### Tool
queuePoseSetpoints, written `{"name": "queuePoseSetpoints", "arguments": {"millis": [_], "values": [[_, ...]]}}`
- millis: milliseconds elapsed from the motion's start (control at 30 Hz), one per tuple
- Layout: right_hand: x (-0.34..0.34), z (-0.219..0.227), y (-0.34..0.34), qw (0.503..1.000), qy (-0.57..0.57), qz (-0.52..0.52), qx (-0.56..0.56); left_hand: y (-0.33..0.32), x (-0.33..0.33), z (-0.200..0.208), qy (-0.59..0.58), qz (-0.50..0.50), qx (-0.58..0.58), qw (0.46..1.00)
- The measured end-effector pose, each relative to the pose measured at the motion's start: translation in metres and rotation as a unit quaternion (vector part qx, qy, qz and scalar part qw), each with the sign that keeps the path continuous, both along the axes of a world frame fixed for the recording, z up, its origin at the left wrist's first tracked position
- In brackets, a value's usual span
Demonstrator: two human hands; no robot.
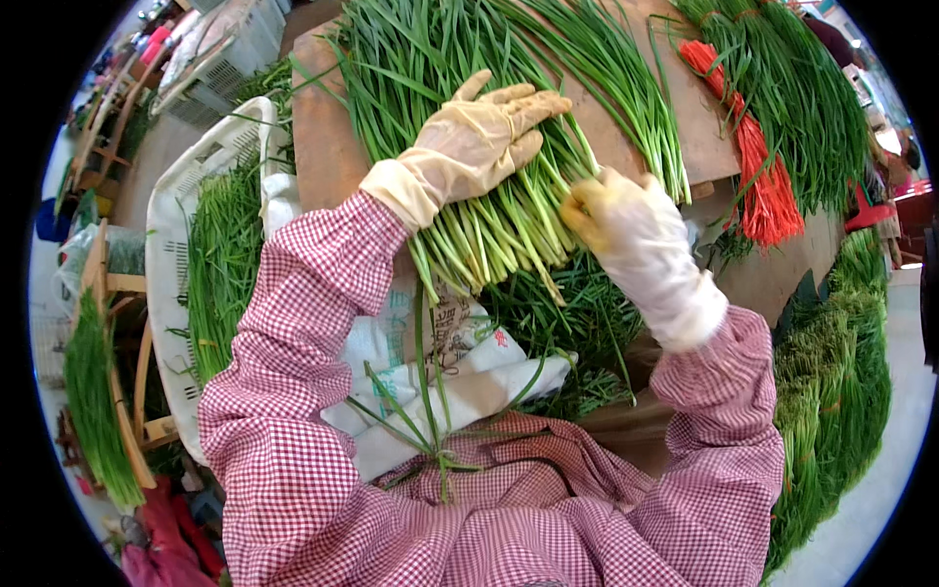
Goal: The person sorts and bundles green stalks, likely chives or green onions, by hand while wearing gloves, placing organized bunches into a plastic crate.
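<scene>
A thick heap of garlic chives [430, 73] lies on a brown board [318, 147], pale stalk ends toward me. Across the heap rests my left hand [469, 137] in a cream rubber glove, its fingers stretched out flat. My right hand [631, 230], in a whitish glove with yellowed fingertips, is closed at the heap's right edge. Its fingers pinch a garlic chive stalk [583, 145]; how many stalks are inside the fingers is hidden. A smaller bunch of chives [626, 88] lies apart on the board, just beyond my right hand.
Red ties [763, 186] hang at the board's right, beside tied chive bundles [792, 98]. More bundles [831, 362] stand at lower right. A white plastic basket [166, 254] holding chives stands at left. Loose leaves [577, 333] and a white sack [469, 382] are below the board.
</scene>
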State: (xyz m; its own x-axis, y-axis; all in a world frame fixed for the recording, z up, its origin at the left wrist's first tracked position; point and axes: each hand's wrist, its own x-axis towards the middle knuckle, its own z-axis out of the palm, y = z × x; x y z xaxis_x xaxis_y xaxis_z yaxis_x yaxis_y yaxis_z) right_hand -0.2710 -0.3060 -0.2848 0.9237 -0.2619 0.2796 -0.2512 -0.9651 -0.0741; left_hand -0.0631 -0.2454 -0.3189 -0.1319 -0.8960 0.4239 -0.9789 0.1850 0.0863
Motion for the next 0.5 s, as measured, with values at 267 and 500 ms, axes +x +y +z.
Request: {"name": "queuePoseSetpoints", "arguments": {"millis": [267, 500], "values": [[-0.109, -0.033, 0.061, 0.958, 0.236, -0.043, 0.156, 0.004, 0.004, 0.004, 0.024, -0.002, -0.026, 0.999], [-0.061, 0.010, 0.065, 0.959, -0.026, -0.077, 0.272, 0.007, -0.002, 0.027, -0.016, 0.004, -0.070, 0.997]]}}
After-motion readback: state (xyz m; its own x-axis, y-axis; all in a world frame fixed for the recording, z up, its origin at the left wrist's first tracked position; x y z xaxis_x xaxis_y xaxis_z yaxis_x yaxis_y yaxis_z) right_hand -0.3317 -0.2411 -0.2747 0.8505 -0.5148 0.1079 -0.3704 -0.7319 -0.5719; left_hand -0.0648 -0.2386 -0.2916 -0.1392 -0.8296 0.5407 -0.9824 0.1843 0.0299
